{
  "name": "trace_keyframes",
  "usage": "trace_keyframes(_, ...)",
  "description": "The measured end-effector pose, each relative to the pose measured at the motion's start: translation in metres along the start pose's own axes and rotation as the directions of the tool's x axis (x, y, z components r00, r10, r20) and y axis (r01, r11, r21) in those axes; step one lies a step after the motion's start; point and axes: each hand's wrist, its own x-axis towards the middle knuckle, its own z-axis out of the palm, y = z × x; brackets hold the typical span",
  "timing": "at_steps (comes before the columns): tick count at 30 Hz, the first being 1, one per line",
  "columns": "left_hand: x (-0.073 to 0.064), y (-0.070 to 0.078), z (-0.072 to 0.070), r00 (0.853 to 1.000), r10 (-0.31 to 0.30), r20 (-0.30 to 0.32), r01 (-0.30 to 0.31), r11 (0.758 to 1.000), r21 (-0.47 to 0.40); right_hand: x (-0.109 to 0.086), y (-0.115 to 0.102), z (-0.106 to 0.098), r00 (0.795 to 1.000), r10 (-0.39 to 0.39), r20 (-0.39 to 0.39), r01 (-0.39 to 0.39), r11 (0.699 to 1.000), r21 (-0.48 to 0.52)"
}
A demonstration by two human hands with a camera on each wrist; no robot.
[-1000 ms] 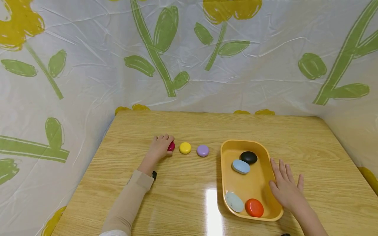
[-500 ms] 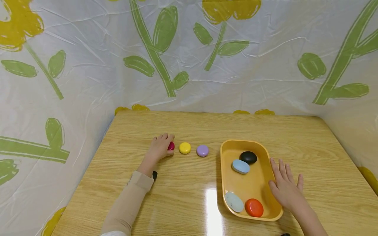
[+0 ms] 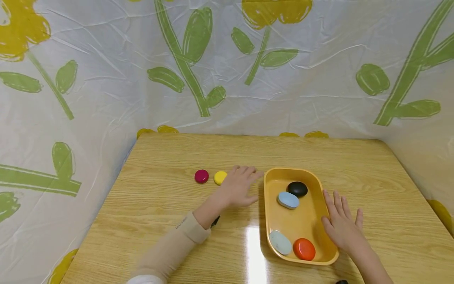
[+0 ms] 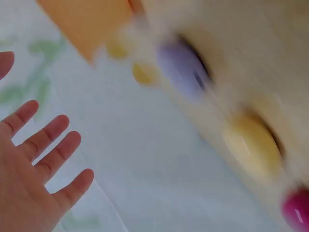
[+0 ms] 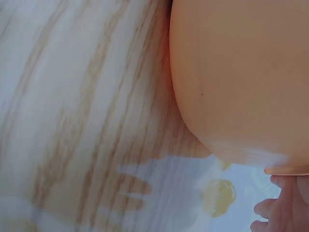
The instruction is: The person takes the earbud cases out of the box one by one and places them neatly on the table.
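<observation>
Clearly spread-fingered, both hands [image 3: 240, 188] [image 3: 342, 228] by the tray [image 3: 299, 225]

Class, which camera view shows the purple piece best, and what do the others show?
The left wrist view: the purple piece appears there unobstructed, though blurred. In the head view, the left hand hides it; the right wrist view doesn't show it.

Orng tray [image 3: 301, 223] — 4 pcs [image 3: 304, 249] in

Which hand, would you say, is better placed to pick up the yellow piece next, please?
Probably the left hand: it is open, holds nothing and is near the yellow piece. The right hand is at the right side of the orange tray, which lies between it and that piece.
</observation>
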Motion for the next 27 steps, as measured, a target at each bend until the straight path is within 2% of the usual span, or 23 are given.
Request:
trace_keyframes(3, 0.006, 0.032, 0.007, 0.992, 0.125, 0.024, -0.126, 0.990, 0.062, 0.000, -0.001, 0.000, 1.000, 0.005, 0.007, -0.005, 1.000, 0.001)
trace_keyframes(6, 0.011, 0.062, 0.013, 0.968, 0.239, 0.080, -0.248, 0.960, 0.133, 0.000, -0.001, 0.000, 1.000, 0.006, 0.013, -0.006, 1.000, 0.001)
trace_keyframes(9, 0.017, 0.089, 0.021, 0.929, 0.334, 0.162, -0.361, 0.914, 0.184, 0.001, -0.001, 0.000, 1.000, 0.005, 0.018, -0.005, 1.000, -0.002)
trace_keyframes(13, 0.024, 0.116, 0.034, 0.860, 0.424, 0.283, -0.486, 0.851, 0.199, 0.002, -0.001, 0.000, 1.000, 0.005, 0.015, -0.004, 1.000, -0.006)
trace_keyframes(15, 0.027, 0.124, 0.039, 0.831, 0.447, 0.331, -0.525, 0.827, 0.201, 0.001, -0.001, 0.000, 1.000, 0.004, 0.010, -0.004, 1.000, -0.008)
trace_keyframes(18, 0.031, 0.132, 0.045, 0.802, 0.461, 0.379, -0.560, 0.801, 0.212, 0.001, -0.001, 0.000, 1.000, 0.002, 0.006, -0.002, 1.000, -0.010)
trace_keyframes(27, 0.035, 0.138, 0.050, 0.746, 0.491, 0.451, -0.611, 0.774, 0.167, 0.001, -0.002, 0.000, 1.000, 0.001, 0.002, -0.001, 1.000, -0.008)
